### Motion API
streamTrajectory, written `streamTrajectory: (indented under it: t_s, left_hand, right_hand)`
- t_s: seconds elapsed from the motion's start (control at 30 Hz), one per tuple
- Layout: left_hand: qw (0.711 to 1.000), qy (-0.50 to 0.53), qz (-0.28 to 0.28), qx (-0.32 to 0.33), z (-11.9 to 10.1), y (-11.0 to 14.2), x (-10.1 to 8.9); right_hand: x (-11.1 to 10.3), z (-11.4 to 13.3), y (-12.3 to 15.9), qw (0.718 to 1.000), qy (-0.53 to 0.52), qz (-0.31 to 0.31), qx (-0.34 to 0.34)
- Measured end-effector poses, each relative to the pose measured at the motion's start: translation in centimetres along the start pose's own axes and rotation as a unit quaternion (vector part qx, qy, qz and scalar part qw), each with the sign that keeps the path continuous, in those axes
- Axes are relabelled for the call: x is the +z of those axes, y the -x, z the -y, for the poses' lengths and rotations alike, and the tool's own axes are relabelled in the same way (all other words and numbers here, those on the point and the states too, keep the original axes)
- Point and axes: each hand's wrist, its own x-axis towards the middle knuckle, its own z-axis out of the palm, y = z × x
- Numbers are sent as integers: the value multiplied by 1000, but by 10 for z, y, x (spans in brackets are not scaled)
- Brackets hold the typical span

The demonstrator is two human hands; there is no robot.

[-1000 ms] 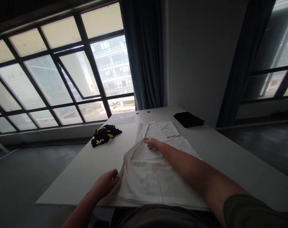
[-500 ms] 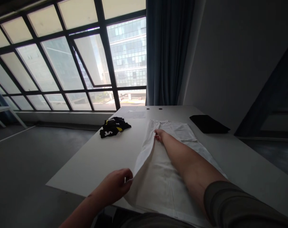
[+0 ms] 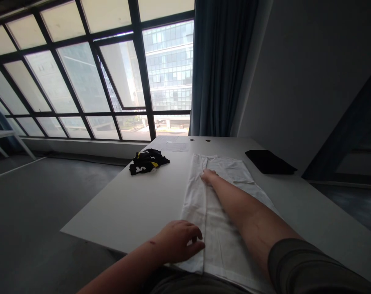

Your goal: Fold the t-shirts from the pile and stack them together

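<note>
A white garment (image 3: 231,232) lies spread lengthwise on the table in front of me, with a long strip of its left side folded over and lying nearly flat. At the near end, my left hand (image 3: 182,241) is over this folded strip, thumb and fingers apart, with nothing visible between them. Farther up, my right hand (image 3: 208,177) rests on the same fold, its fingers curled together at the cloth. Its fingertips are small and partly hidden. My right forearm stretches across the garment and covers part of it.
A black bundle of cloth (image 3: 148,161) with yellow and white marks sits on the white table (image 3: 121,212) at the left. Folded black cloth (image 3: 269,161) lies at the right. Papers (image 3: 173,145) lie near the far edge, beneath the window and blue curtain (image 3: 222,73).
My left hand has moved right and let go of the garment's edge. The raised left side now lies folded over. My right hand stays near the far end of the fold.
</note>
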Motion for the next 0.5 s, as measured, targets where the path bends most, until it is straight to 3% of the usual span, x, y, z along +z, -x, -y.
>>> streamTrajectory:
  t_s: [0.1,0.27,0.33,0.5]
  left_hand:
    - [995,-54,-77,-13,25,-11,28]
    - [996,-82,-34,-28,54,-13,73]
    - [996,-80,-20,-42,54,-13,78]
    - [995,-71,-2,-68,46,-15,71]
  right_hand:
    - [14,1,12,999,43,22,4]
    - [25,-3,24,996,80,28,-7]
    - [27,-5,27,996,87,27,-9]
    - [27,-8,32,995,95,23,-9]
